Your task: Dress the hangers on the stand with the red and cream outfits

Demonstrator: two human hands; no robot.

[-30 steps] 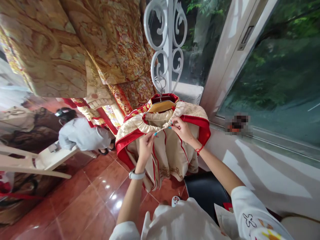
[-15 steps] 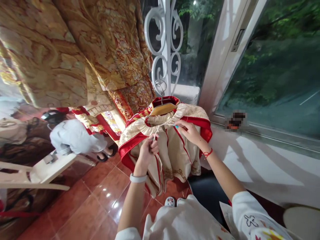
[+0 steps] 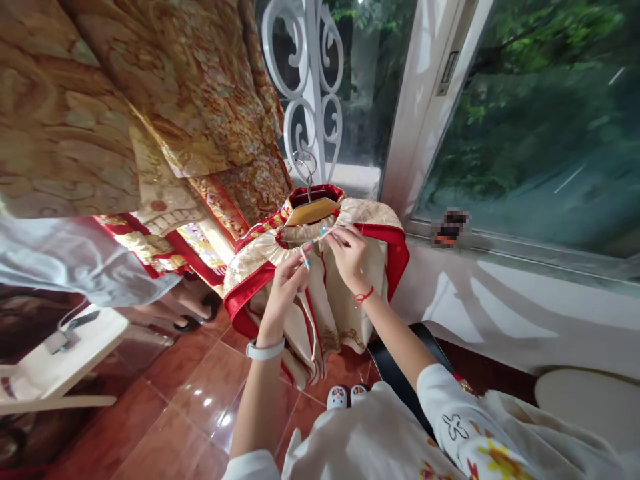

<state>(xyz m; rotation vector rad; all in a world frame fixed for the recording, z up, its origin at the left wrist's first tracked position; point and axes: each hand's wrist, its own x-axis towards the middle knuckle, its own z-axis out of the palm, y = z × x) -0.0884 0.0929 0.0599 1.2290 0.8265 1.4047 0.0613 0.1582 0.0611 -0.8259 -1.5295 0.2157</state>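
Note:
A cream cape [image 3: 384,210] with red satin edging and a gathered neckline hangs in front of me on a wooden hanger [image 3: 314,211]. A thin cream drawstring [image 3: 305,257] comes out of the neckline. My left hand [image 3: 286,283] pinches this cord at the left of the neck opening, fingers closed. Close by on the right, my right hand [image 3: 349,252] is also closed at the cord, its fingertips against the gathered edge. What lies deep between the fingers is partly hidden.
Gold and red embroidered garments [image 3: 200,87] hang at the upper left. The hanger's hook is by a white scrolled metal stand [image 3: 313,87]. A person in light clothing [image 3: 90,260] is at the left beside a white chair [image 3: 95,340]. A black seat [image 3: 395,360] stands below my right arm.
My right hand has moved left, nearer my left hand, along the neckline. The view has shifted slightly right. The person at the left, bent over before, now appears more upright and closer.

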